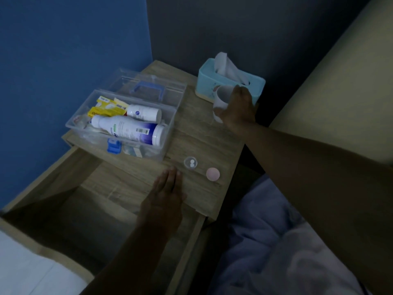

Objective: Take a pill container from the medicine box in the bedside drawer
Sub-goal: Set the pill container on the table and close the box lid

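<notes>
A clear plastic medicine box (170, 133) stands open on the wooden bedside table, its lid with a blue handle tipped back. Inside lie two white bottles (127, 129), yellow packets and small items. In front of it sits a small clear pill container (190, 163) holding two white pills, with its pink lid (212, 174) beside it. My left hand (164, 196) rests flat, fingers together, at the table's front edge just left of the container. My right hand (239, 108) grips a white cup (222, 99) at the back right.
The drawer (89, 209) below the table top is pulled out and dark inside. A light blue tissue box (207, 77) stands behind the cup. A blue wall is on the left, pale bedding at the lower right and lower left.
</notes>
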Available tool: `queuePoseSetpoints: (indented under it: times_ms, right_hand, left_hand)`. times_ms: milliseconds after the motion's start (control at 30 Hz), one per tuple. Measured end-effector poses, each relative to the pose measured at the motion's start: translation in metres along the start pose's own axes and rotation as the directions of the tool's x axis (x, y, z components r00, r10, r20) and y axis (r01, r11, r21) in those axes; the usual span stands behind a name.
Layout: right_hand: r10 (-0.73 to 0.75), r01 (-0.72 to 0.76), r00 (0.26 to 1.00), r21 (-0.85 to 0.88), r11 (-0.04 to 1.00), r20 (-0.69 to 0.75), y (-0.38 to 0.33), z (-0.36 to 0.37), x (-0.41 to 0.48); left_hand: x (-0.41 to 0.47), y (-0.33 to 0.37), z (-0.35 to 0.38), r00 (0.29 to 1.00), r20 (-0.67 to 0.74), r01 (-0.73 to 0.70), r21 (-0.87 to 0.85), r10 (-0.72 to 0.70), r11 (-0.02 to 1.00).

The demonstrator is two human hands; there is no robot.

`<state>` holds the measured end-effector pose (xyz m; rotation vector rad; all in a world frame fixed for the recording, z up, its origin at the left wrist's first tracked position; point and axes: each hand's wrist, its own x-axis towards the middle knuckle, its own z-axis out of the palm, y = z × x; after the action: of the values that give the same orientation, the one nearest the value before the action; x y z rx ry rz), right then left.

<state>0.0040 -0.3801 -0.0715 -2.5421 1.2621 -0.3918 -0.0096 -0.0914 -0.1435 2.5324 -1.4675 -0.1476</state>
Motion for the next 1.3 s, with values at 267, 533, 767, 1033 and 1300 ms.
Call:
queuePoseSetpoints:
  times_ms: [267,533,767,1033,1300]
  right_hand:
    - [-0.117,0.116,0.993,0.025,0.993,0.011,-0.008,-0.027,-0.019]
    - [-0.231,0.223,0.968,0.084,0.971,0.095,-0.012,-0.040,-0.069]
    - [-0.201,0.188,0.971,0.108,0.976,0.131,-0.016,-0.037,-0.090]
    - [-0.194,0.186,0.977,0.089,0.978,0.093,-0.018,-0.032,-0.102]
    - [-0.179,0.188,0.961,-0.020,0.982,0.210,-0.032,-0.045,-0.098]
  left_hand:
    - [-0.002,-0.001,0.000,1.000,0.013,0.009,-0.009,-0.009,1.000]
    - [-0.001,0.002,-0.009,0.999,0.040,0.038,-0.056,-0.036,0.998]
    - [0.001,0.005,-0.013,0.994,0.098,0.062,-0.088,-0.053,0.994]
    - [-0.001,0.005,-0.015,0.991,0.120,0.078,-0.102,-0.065,0.992]
    - [-0.004,-0.007,-0.027,0.978,0.198,0.129,-0.359,-0.060,0.924]
